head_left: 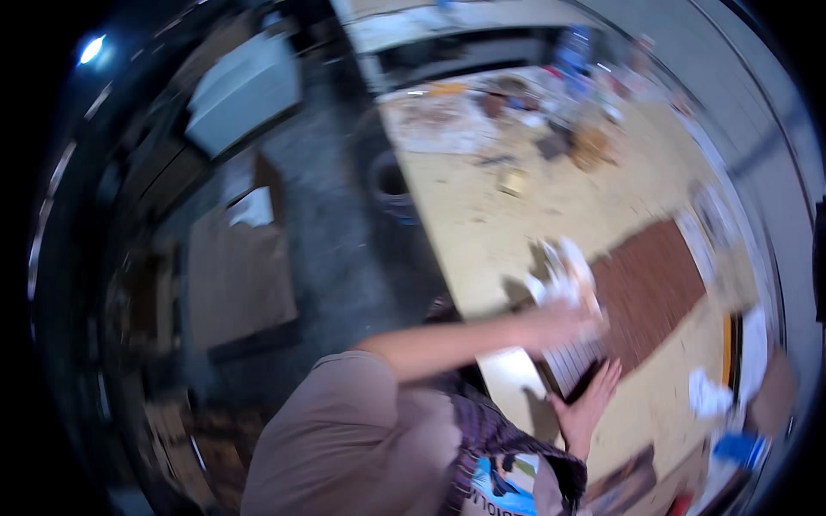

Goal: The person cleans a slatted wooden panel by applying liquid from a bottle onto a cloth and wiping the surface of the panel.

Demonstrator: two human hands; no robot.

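A brown panel with parallel grooves (656, 288) lies on the pale tabletop, and light glares off its near left end. My left hand (559, 328), reaching across from the left, is over that end and closed on a crumpled white cloth (566, 273). Motion smears these fingers and the cloth, so the exact grip is hard to see. My right hand (589, 411) rests at the panel's near edge, fingers stretched out and thumb apart, holding nothing.
The pale worktable (473, 228) bears a small yellowish block (513, 181), a clear bottle (573, 53) and stained paper (443, 125) at its far end. White crumpled material (710, 394) lies at right. Brown cardboard (241, 275) stands on the floor at left.
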